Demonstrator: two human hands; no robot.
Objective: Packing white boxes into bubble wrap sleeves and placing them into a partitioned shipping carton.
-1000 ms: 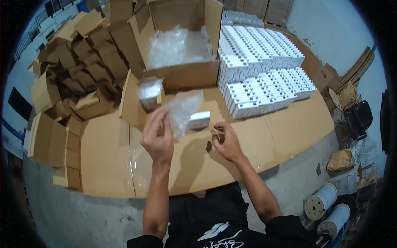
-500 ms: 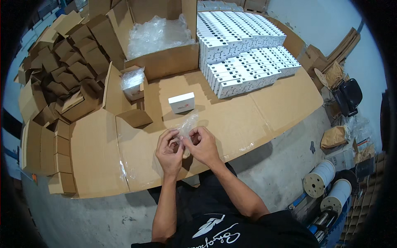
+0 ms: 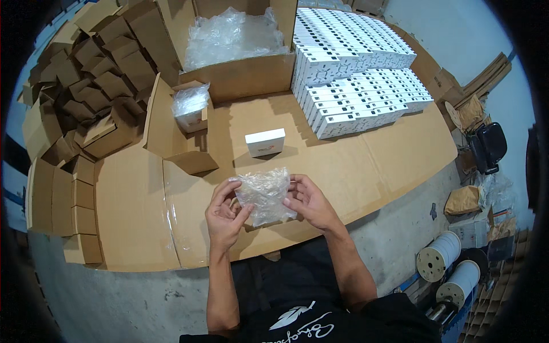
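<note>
A clear bubble-wrap bag point(image 3: 264, 195) is spread between my two hands, above the near part of the cardboard-covered table. My left hand point(image 3: 226, 214) grips its left edge between thumb and fingers. Its right edge is pinched by my right hand point(image 3: 311, 203). Just beyond the bag, a small white box point(image 3: 265, 143) stands on its edge on the cardboard. To its left is an open brown carton point(image 3: 191, 157), in which white boxes in clear wrap point(image 3: 191, 107) sit at the far end.
A large open carton point(image 3: 240, 77) full of clear plastic bags point(image 3: 234, 40) stands at the back. Stacked rows of white boxes point(image 3: 360, 77) fill the back right. Many open brown cartons point(image 3: 108, 86) pile up at the left. White spools point(image 3: 439, 255) sit on the right, beyond the table's edge.
My hands have moved apart, and the bunched plastic between them is now spread flat. The whole view has shifted slightly; the white box still stands in its place.
</note>
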